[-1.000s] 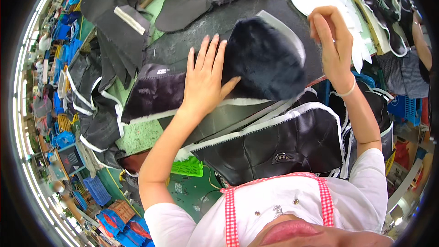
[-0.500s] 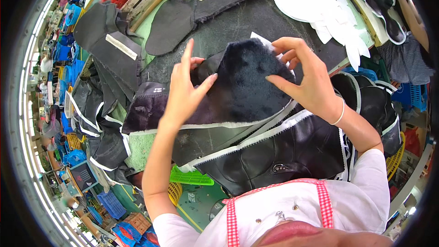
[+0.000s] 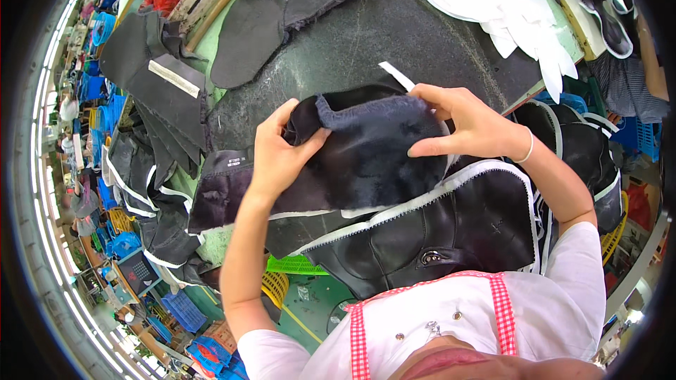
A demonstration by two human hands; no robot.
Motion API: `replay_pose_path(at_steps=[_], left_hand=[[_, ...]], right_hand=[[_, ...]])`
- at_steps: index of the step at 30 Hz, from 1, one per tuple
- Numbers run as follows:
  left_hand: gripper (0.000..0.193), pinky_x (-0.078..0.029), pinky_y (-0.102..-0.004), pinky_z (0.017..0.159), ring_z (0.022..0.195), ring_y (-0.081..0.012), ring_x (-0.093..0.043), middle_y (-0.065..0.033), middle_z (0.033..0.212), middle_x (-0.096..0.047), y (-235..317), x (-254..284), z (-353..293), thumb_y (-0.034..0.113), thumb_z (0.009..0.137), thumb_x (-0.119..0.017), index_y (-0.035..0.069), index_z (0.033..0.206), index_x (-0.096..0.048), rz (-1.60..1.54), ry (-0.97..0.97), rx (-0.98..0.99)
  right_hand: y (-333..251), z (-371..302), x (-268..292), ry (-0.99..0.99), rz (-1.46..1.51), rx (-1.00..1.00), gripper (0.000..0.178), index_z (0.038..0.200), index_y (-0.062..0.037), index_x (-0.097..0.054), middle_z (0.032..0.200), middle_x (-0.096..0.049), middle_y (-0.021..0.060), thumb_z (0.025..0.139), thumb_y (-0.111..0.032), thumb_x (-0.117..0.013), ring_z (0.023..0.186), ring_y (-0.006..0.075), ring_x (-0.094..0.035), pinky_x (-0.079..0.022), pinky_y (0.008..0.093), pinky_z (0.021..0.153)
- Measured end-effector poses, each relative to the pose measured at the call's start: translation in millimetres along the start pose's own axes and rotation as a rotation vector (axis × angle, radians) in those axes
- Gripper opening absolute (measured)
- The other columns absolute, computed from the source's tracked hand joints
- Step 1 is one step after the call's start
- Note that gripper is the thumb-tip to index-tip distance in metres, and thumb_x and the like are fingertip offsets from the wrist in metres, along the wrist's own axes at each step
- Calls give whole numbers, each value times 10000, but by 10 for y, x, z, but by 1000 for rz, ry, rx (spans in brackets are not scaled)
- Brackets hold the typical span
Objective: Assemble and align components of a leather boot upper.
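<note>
A dark, fur-lined boot piece [image 3: 384, 151] lies before me, its plush side up and its far edge folded over. My left hand [image 3: 285, 155] pinches the left end of that fold between thumb and fingers. At the right end my right hand [image 3: 468, 127] grips the edge, its fingers behind and its thumb on the fur. Beyond the right fingers sticks out a white strip [image 3: 396, 76]. A fur flap with a white lower edge [image 3: 222, 193] extends left under my left wrist. Nearer me is a black leather boot upper [image 3: 422, 229] edged with a white zipper tape.
Grey fleece-edged lining pieces [image 3: 250, 39] lie on the dark worktop [image 3: 352, 35]. White cut pieces [image 3: 486, 7] are heaped at the far right. More black boot uppers [image 3: 588, 155] hang at the right. A green basket [image 3: 299, 265] stands below the table edge.
The fur piece's far edge has been lowered and folded toward me. Both hands have come down a little, and my left fingers have closed on the piece.
</note>
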State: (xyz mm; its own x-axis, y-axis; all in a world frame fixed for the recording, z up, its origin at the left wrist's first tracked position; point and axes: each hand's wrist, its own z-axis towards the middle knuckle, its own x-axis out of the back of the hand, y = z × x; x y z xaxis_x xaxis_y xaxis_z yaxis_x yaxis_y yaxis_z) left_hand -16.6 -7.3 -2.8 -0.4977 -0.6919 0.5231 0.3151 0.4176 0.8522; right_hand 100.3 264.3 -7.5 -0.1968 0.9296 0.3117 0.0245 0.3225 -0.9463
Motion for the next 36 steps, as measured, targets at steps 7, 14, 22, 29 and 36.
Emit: replay_pose_path(at_steps=[7,14,22,29,36], left_hand=[[322,-474,-273,622,637,-131,-562,-70,727,-587,-199,-259,-52,69,785,-762,36,1012,-535,184,447,-115],[671,-465,-423,853,941,-284,-635,-112,1025,-667,-68,-265,94,270,805,-770,91,1375,-464,635,396,-76],[480,-268,-492,1149,1352,-274,-450,-54,1440,-507,-31,-157,-470,87,847,-540,192,1311,-603,657,-325,-556],[626,-246,-497,1160,1394,-274,-387,-68,1499,-429,30,-71,-814,302,758,-714,250,1361,-558,658,-433,-457],[613,-296,-521,1125,1349,-306,-442,-82,1461,-475,-11,257,-1094,92,719,-641,225,1315,-597,770,-279,-343]], right_hand=[[-87,34,-22,98,-294,43,276,915,35,-589,675,-551,220,868,-209,-711,553,321,-531,-437,363,552],[-54,93,-90,152,-384,-68,353,950,53,-578,743,-605,254,850,-256,-718,734,427,-612,-499,417,639],[24,129,-44,294,-743,-64,355,783,-34,-497,619,-507,108,768,-243,-784,575,298,-548,-432,358,547],[66,181,-689,-38,-663,673,664,1311,-33,-516,1408,-499,146,816,-437,-700,1319,320,-463,-318,453,1150],[42,28,-415,-157,-840,504,929,1484,-52,-336,1549,-340,105,783,-575,-649,1459,247,-266,-146,468,1219]])
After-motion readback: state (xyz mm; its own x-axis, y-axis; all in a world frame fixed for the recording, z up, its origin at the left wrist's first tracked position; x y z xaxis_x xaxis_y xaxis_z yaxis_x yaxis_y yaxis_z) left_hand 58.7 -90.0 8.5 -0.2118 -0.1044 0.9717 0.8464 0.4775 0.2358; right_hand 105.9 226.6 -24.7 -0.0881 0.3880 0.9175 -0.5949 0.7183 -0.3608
